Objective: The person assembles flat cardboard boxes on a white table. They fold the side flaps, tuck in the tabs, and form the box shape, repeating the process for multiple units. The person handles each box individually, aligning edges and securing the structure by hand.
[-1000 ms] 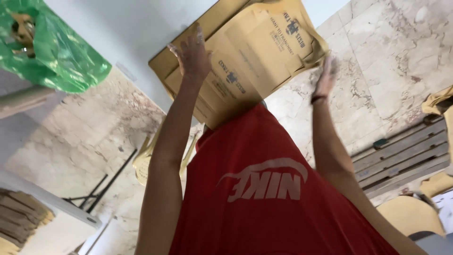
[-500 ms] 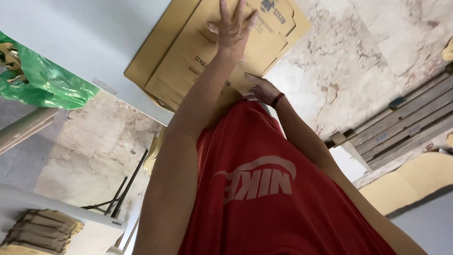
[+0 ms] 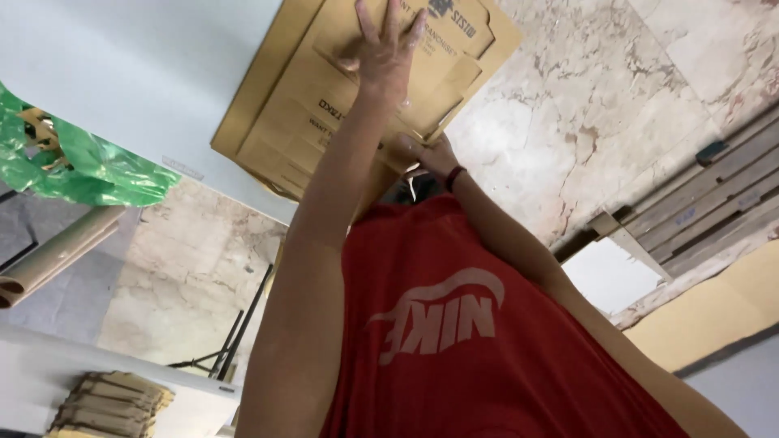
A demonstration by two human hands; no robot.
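Observation:
A stack of flattened brown cardboard boxes [image 3: 308, 113] lies on a white table top [image 3: 122, 73], partly overhanging its edge. My left hand [image 3: 385, 53] rests flat on top of the stack with its fingers spread. My right hand [image 3: 428, 154], with a dark band on its wrist, curls around the stack's near edge just in front of my red shirt [image 3: 454, 341]. My left forearm hides part of the cardboard.
A green plastic bag [image 3: 89, 170] sits at the left, with a rolled brown tube [image 3: 49, 259] below it. A pile of flat cardboard [image 3: 109, 401] lies on a white shelf at lower left. A wooden pallet [image 3: 706, 203] lies on the marble floor [image 3: 584, 105] at right.
Both hands were at the sides of the cardboard. My left hand has moved onto its top face, and my right hand has come in to the near edge.

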